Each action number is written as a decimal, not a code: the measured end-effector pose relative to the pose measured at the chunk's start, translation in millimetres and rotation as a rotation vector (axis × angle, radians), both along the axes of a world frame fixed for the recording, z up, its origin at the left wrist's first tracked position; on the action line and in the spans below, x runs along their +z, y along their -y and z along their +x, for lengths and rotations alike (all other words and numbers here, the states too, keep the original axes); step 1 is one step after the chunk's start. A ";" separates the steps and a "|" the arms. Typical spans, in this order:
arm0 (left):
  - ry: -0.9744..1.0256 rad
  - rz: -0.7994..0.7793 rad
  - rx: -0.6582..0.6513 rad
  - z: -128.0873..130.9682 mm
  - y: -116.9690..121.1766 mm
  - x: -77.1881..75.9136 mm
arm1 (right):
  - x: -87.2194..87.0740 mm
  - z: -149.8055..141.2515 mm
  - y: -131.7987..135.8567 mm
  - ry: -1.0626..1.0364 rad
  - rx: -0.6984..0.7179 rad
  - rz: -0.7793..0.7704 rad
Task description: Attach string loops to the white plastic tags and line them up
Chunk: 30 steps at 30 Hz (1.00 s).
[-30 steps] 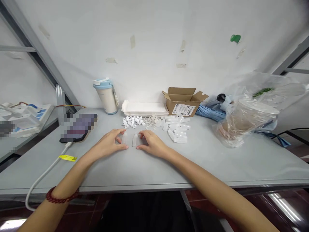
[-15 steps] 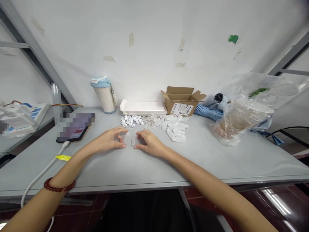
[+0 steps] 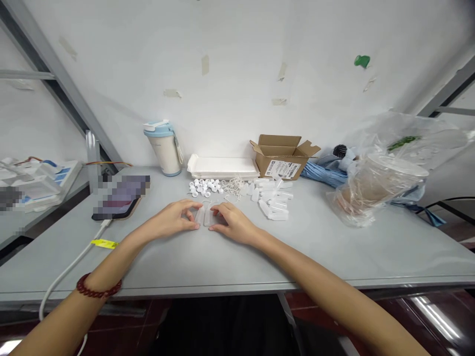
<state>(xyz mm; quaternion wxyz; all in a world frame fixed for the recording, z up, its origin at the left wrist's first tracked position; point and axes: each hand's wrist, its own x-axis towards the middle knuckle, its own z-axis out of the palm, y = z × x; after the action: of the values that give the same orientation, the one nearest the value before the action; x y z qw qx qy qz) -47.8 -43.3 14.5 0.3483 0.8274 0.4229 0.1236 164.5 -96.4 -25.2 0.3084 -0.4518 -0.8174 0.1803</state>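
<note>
My left hand (image 3: 176, 218) pinches a small translucent plastic tube (image 3: 200, 216) at its two ends, thumb near the front and index finger at the back. A second translucent tube lies just to its right, held the same way by my right hand (image 3: 233, 222). The two tubes rest side by side on the grey table with a narrow gap between them. Thin white cord shows just behind them. Past my fingers are several white caps (image 3: 204, 186), a tangle of white strings (image 3: 234, 187) and a pile of loose translucent tubes (image 3: 275, 200).
Behind the pile stand a stack of white trays (image 3: 222, 167) and an open cardboard box (image 3: 284, 158). A tumbler (image 3: 165, 151) and a charging phone (image 3: 122, 197) with its cable (image 3: 74, 262) are at the left. A plastic-wrapped cup (image 3: 378, 183) and blue cloth (image 3: 322, 173) occupy the right.
The tube in my left hand has come closer to the one in my right hand and stands less tilted. The whole view has shifted slightly.
</note>
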 end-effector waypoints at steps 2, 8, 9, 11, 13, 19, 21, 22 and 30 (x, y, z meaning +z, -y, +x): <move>-0.013 -0.028 0.007 0.6 0.3 1.2 | -0.5 0.2 0.0 -0.008 0.000 0.003; 0.077 -0.016 0.016 -0.4 -2.2 -7.0 | -0.2 0.1 1.2 -0.015 -0.001 -0.007; 0.094 -0.012 0.021 -0.9 -2.7 -9.2 | 0.3 -0.2 1.6 -0.012 -0.002 -0.007; 0.105 -0.004 0.016 -1.8 -3.5 -12.8 | 1.1 -0.8 2.3 -0.003 -0.005 -0.006; 0.094 0.021 0.004 -2.6 -3.6 -14.9 | 1.5 -1.2 2.5 0.002 -0.006 -0.004; -0.022 0.222 0.014 -3.7 0.4 -15.1 | 0.1 -1.4 -0.8 -0.004 -0.019 0.014; -0.039 0.279 -0.001 -3.8 2.4 -14.8 | 0.1 -1.7 -2.6 -0.002 -0.025 0.022; -0.044 0.296 -0.006 -3.9 3.4 -14.7 | 0.2 -2.0 -3.5 0.001 -0.028 0.025; -0.105 0.348 0.006 -5.3 7.2 -13.7 | -0.6 -4.8 -9.8 0.022 -0.091 0.029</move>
<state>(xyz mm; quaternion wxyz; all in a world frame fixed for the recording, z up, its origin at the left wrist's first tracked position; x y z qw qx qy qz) -53.2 -50.4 0.8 0.1769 0.8791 0.4153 0.1528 159.7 -86.7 -25.8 0.3135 -0.4860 -0.8020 0.1494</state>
